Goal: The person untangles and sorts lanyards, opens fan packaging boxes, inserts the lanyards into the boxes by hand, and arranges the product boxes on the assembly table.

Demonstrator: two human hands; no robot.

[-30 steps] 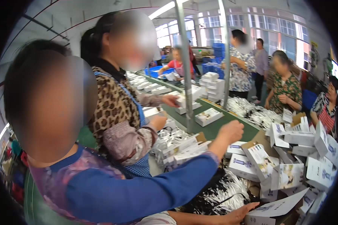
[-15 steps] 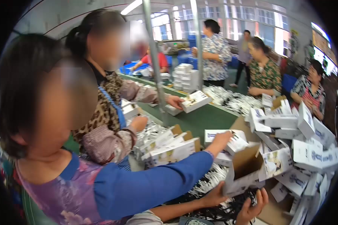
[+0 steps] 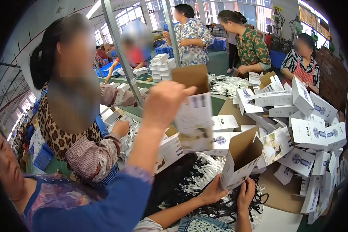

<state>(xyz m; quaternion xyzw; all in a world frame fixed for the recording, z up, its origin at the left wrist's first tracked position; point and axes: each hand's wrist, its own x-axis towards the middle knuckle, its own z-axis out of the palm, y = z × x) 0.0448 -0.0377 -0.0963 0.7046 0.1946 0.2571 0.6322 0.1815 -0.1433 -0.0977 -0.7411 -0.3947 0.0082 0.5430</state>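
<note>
An upright, open white carton (image 3: 239,162) with a brown inside has my left hand (image 3: 213,192) closed on its lower left side. My right hand (image 3: 245,195) is at its lower right with curled fingers around a dark cord, partly hidden by the carton. Below and around both hands lies a heap of white and black cords (image 3: 205,174). To the left, a co-worker's raised hand in a blue sleeve holds another open carton (image 3: 195,123) above the table.
Many white fan cartons (image 3: 301,160) are piled at the right. A second co-worker in a leopard-print top stands at the left beside metal posts (image 3: 121,50). Stacked boxes (image 3: 162,65) and several people are across the green belt (image 3: 216,104).
The view has swung right. The co-worker's hand has lifted a carton. My hands have stayed low at the open carton, and its opening now faces more upward.
</note>
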